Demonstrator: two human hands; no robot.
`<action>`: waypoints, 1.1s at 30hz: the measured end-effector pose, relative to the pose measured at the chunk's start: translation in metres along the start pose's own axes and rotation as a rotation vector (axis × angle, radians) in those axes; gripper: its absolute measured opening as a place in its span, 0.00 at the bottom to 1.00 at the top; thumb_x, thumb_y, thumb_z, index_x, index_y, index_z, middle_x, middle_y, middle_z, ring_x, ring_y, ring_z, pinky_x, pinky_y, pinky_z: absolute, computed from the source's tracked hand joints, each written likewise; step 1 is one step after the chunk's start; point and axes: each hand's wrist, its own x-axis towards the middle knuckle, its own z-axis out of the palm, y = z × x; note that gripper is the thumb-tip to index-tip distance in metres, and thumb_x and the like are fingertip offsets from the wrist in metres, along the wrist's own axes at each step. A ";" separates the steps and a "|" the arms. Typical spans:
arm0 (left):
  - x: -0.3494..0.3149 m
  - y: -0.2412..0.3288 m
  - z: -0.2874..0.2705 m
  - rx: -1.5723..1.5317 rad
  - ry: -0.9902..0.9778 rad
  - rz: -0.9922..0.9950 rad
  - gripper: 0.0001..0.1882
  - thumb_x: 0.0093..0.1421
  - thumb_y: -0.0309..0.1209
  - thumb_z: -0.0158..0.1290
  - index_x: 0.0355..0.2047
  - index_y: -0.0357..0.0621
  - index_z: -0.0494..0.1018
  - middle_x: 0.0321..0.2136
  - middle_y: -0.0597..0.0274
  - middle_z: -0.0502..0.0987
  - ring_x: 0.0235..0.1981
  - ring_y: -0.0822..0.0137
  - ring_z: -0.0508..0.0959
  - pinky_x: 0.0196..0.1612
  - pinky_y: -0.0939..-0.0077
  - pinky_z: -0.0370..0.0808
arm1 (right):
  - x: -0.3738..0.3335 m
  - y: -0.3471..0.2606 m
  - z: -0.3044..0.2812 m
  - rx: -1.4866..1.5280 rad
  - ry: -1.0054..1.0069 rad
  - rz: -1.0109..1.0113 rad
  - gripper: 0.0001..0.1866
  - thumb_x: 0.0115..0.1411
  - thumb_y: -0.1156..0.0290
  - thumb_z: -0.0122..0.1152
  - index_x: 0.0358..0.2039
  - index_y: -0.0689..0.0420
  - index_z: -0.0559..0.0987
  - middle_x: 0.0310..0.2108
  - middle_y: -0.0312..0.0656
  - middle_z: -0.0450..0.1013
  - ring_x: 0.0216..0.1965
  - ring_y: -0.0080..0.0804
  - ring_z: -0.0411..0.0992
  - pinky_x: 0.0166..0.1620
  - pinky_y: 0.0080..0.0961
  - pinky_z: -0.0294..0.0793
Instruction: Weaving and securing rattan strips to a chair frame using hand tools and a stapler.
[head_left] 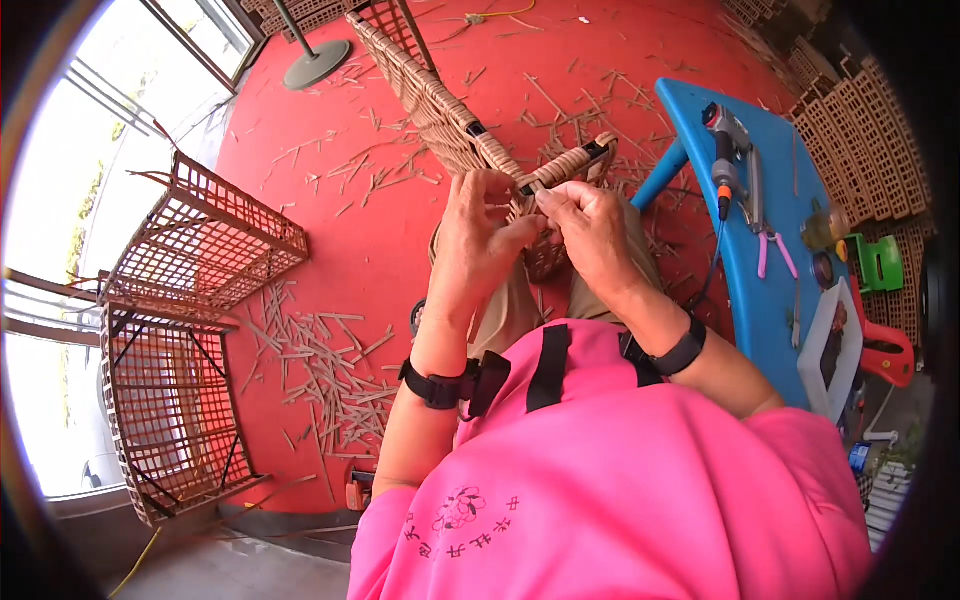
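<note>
A half-woven wicker chair frame [430, 110] leans in front of me, its bottom end between my knees. Tan flat strips wrap its dark bars, and one wrapped bar [570, 165] sticks out to the right. At the corner where the bars meet, my right hand [597, 232] pinches the end of a wicker strip [541, 190] between thumb and forefinger. Just left of that corner is my left hand [478, 238], its fingers bent and its thumb held apart from them, close to the weave. Nothing shows in its grasp.
On the right, a blue table [745, 290] carries a power tool [728, 155], pink-handled pliers [775, 255], a glass jar [825, 228] and a white tray [830, 350]. Another woven frame [170, 400] stands left. Cut strips [330, 370] litter the red floor; a round stand base [317, 65] is farther off.
</note>
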 end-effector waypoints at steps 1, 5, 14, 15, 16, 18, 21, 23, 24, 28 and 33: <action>0.001 -0.002 -0.003 -0.051 -0.021 -0.010 0.24 0.49 0.30 0.65 0.45 0.34 0.70 0.42 0.52 0.72 0.41 0.59 0.78 0.44 0.67 0.77 | -0.002 -0.009 0.000 0.001 -0.006 0.003 0.16 0.62 0.64 0.60 0.28 0.66 0.80 0.18 0.38 0.74 0.22 0.21 0.71 0.27 0.25 0.70; 0.005 0.004 -0.008 -0.136 -0.070 -0.059 0.24 0.51 0.34 0.65 0.43 0.32 0.71 0.42 0.50 0.71 0.42 0.58 0.78 0.44 0.66 0.78 | -0.007 -0.024 -0.006 0.089 -0.048 0.112 0.16 0.62 0.63 0.60 0.27 0.65 0.80 0.19 0.33 0.73 0.23 0.17 0.69 0.26 0.19 0.69; 0.018 0.004 -0.007 -0.006 -0.107 -0.066 0.19 0.48 0.31 0.66 0.35 0.34 0.70 0.33 0.54 0.72 0.35 0.64 0.77 0.36 0.69 0.76 | 0.002 -0.018 -0.012 0.131 -0.088 0.202 0.15 0.60 0.63 0.61 0.27 0.64 0.81 0.19 0.33 0.72 0.21 0.17 0.68 0.25 0.19 0.69; 0.019 0.000 -0.007 -0.005 -0.105 -0.066 0.19 0.48 0.31 0.66 0.35 0.34 0.70 0.33 0.54 0.72 0.35 0.64 0.77 0.36 0.69 0.76 | 0.003 -0.018 -0.011 0.112 -0.088 0.203 0.14 0.60 0.63 0.61 0.27 0.64 0.81 0.18 0.33 0.72 0.20 0.18 0.68 0.25 0.20 0.69; 0.020 -0.007 -0.006 -0.036 -0.093 -0.053 0.19 0.46 0.29 0.65 0.35 0.34 0.70 0.31 0.55 0.71 0.34 0.64 0.76 0.36 0.70 0.74 | 0.003 -0.020 -0.009 0.113 -0.090 0.201 0.14 0.60 0.63 0.61 0.27 0.64 0.81 0.18 0.33 0.72 0.20 0.18 0.68 0.25 0.20 0.69; 0.021 -0.008 -0.005 -0.067 -0.083 -0.041 0.19 0.44 0.27 0.65 0.34 0.35 0.70 0.30 0.56 0.71 0.33 0.64 0.75 0.37 0.70 0.73 | 0.001 -0.027 -0.006 -0.049 -0.043 0.129 0.16 0.60 0.63 0.61 0.27 0.66 0.81 0.16 0.38 0.71 0.19 0.21 0.69 0.25 0.24 0.69; 0.021 -0.003 -0.005 -0.022 -0.103 -0.040 0.17 0.43 0.27 0.63 0.33 0.34 0.72 0.29 0.56 0.70 0.35 0.60 0.73 0.40 0.67 0.73 | 0.007 -0.012 -0.005 -0.178 -0.026 -0.039 0.17 0.60 0.63 0.60 0.28 0.67 0.80 0.15 0.45 0.70 0.18 0.27 0.70 0.25 0.29 0.69; 0.011 -0.009 0.004 0.154 -0.167 0.145 0.15 0.44 0.28 0.61 0.31 0.34 0.74 0.28 0.53 0.68 0.38 0.55 0.72 0.43 0.63 0.72 | 0.010 -0.016 -0.008 -0.166 -0.006 -0.012 0.17 0.60 0.62 0.60 0.27 0.67 0.80 0.15 0.47 0.71 0.19 0.30 0.70 0.26 0.31 0.69; 0.001 -0.012 0.014 0.097 -0.203 0.122 0.13 0.45 0.29 0.59 0.31 0.34 0.76 0.32 0.45 0.70 0.40 0.50 0.71 0.44 0.61 0.72 | 0.011 -0.020 -0.009 -0.152 0.012 0.011 0.18 0.60 0.62 0.60 0.27 0.67 0.80 0.15 0.49 0.71 0.19 0.33 0.71 0.26 0.32 0.69; -0.020 -0.017 0.035 0.015 -0.247 0.145 0.10 0.49 0.26 0.58 0.32 0.35 0.74 0.41 0.50 0.70 0.44 0.53 0.74 0.48 0.65 0.72 | 0.006 -0.028 -0.004 -0.194 0.016 -0.015 0.19 0.60 0.60 0.59 0.25 0.66 0.80 0.16 0.49 0.72 0.19 0.36 0.72 0.28 0.33 0.70; -0.011 -0.003 0.001 0.166 -0.022 0.005 0.13 0.55 0.16 0.47 0.42 0.34 0.70 0.40 0.53 0.71 0.42 0.62 0.77 0.46 0.68 0.75 | 0.014 -0.017 -0.006 -0.212 -0.033 -0.028 0.18 0.61 0.61 0.59 0.23 0.64 0.79 0.16 0.50 0.72 0.20 0.39 0.72 0.28 0.35 0.70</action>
